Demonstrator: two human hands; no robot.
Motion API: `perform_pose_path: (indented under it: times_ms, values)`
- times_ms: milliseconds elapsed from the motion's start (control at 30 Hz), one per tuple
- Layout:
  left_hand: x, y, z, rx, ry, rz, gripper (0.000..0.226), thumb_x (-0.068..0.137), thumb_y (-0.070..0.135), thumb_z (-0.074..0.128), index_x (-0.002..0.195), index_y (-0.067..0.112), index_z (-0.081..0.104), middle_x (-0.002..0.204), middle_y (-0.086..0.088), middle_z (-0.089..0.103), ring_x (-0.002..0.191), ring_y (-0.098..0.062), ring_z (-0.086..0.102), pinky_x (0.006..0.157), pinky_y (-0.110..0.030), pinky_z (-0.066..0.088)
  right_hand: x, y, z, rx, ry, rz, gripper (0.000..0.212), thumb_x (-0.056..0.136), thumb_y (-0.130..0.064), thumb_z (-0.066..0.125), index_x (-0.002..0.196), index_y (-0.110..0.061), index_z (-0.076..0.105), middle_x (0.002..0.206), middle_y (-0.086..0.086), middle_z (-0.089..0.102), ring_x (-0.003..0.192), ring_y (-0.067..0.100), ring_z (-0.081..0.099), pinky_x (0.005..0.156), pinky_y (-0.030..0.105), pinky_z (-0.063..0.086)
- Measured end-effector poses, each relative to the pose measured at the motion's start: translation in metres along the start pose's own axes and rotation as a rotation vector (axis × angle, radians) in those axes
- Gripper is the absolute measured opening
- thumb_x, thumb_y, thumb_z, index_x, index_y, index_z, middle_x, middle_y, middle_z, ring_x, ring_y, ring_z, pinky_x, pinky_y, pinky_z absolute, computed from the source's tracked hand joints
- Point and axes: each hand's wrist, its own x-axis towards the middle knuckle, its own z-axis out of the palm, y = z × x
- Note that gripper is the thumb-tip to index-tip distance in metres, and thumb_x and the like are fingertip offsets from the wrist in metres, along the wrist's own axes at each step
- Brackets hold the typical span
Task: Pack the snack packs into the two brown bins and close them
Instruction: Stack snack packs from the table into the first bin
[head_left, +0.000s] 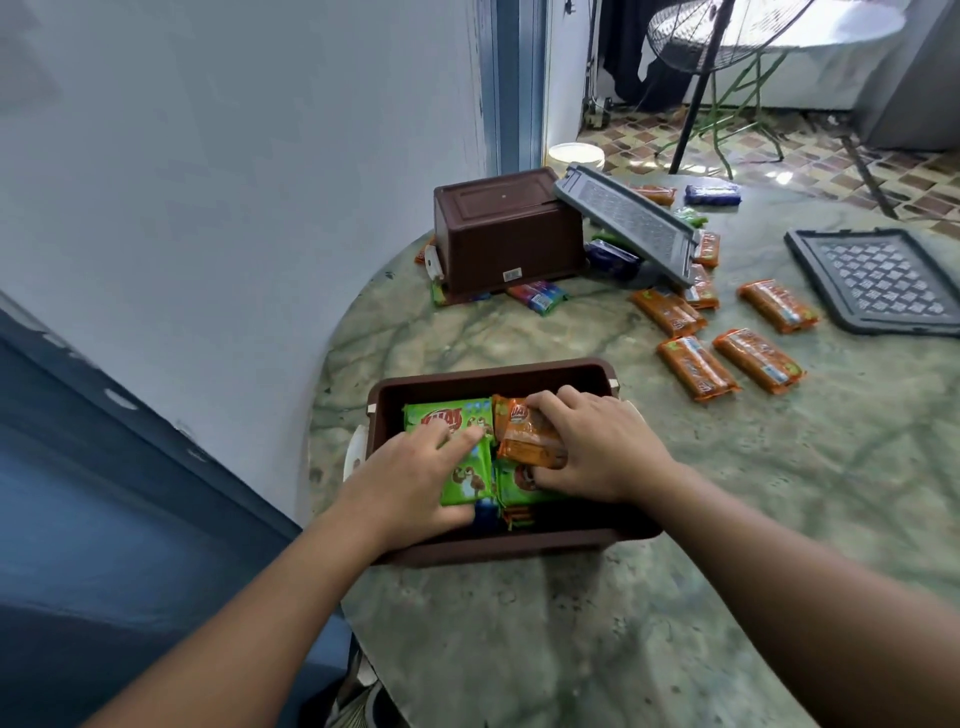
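Both forearms reach forward over a round, green-veined marble counter (779, 493) into the near bin (519, 545), an open brown tub at the counter's near-left edge. The left hand (415, 473) lies flat on a green pack (467, 467), fingers nearly straight and spread, pressing rather than gripping. The right hand (597, 447) has its grip curled round an orange pack (524, 441), fingers over the top edge, thumb at the lower end; this pack sits at the bin's far-right corner, touching the green one. Under both grips lie more packs, green, orange and a bit of blue, filling the bin.

Right of the right-hand grip and just beyond it, four orange packs (696, 366) lie loose on the marble, apart from one another. Farther right a grey lid (878, 280) lies flat.

Straight beyond the grips, well apart from the near bin, the far bin (509, 234) stands upside down by the wall, with packs poking out from under its rim. A second grey lid (628, 223) leans tilted beside it, resting on more packs; blue and orange ones lie scattered behind it.

To the left of the grips runs a white wall with a blue lower band. Past the counter lies a patterned tile floor (883, 171) with a pedestal fan (696, 36), a white table with folding green legs and a pale bucket by the door frame.
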Motion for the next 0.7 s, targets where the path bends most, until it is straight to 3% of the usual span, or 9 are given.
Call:
perform_pose_path:
  times_ms: [167, 333, 533, 633, 700]
  values:
    - [0.0028, -0.0030, 0.0036, 0.002, -0.018, 0.039, 0.088, 0.081, 0.067, 0.056, 0.157, 0.032, 0.027, 0.112, 0.004, 0.042, 0.100, -0.015, 0.047, 0.087, -0.031, 0.049, -0.0010, 0.0009, -0.0006, -0.030, 0.007, -0.022, 0.087, 0.076, -0.079, 0.052, 0.150, -0.036, 0.033, 0.120, -0.006, 0.054, 0.107, 0.018, 0.058, 0.084, 0.034, 0.045]
    - [0.0011, -0.0033, 0.0026, -0.019, -0.004, 0.036, 0.090, 0.088, 0.071, 0.057, 0.161, 0.031, 0.022, 0.123, 0.004, 0.041, 0.116, -0.015, 0.043, 0.094, -0.032, 0.051, -0.0039, 0.0016, 0.0012, -0.051, 0.002, -0.038, 0.087, 0.075, -0.082, 0.049, 0.149, -0.038, 0.033, 0.124, -0.005, 0.050, 0.109, 0.019, 0.053, 0.087, 0.037, 0.049]
    - [0.0010, -0.0021, -0.0008, 0.050, 0.094, 0.051, 0.088, 0.078, 0.076, 0.061, 0.146, 0.023, 0.046, 0.129, 0.005, 0.052, 0.121, -0.018, 0.046, 0.105, -0.037, 0.043, -0.0037, 0.0023, 0.0014, -0.045, -0.022, -0.036, 0.088, 0.076, -0.081, 0.052, 0.151, -0.040, 0.031, 0.131, -0.004, 0.044, 0.115, 0.019, 0.050, 0.093, 0.038, 0.049]
    - [0.0005, -0.0035, -0.0009, 0.005, 0.093, 0.053, 0.071, 0.073, 0.075, 0.066, 0.123, 0.025, 0.060, 0.121, 0.010, 0.054, 0.115, -0.014, 0.046, 0.100, -0.034, 0.044, -0.0040, 0.0026, 0.0010, -0.053, -0.024, -0.042, 0.089, 0.077, -0.081, 0.052, 0.152, -0.039, 0.031, 0.132, -0.005, 0.044, 0.115, 0.018, 0.049, 0.092, 0.037, 0.048]
    - [0.0000, -0.0054, -0.0005, -0.032, 0.089, 0.039, 0.065, 0.072, 0.074, 0.068, 0.118, 0.027, 0.063, 0.117, 0.013, 0.053, 0.112, -0.013, 0.045, 0.098, -0.033, 0.045, -0.0038, 0.0020, 0.0009, -0.060, -0.021, -0.046, 0.089, 0.077, -0.079, 0.054, 0.153, -0.037, 0.032, 0.132, -0.006, 0.045, 0.115, 0.017, 0.049, 0.092, 0.035, 0.046]
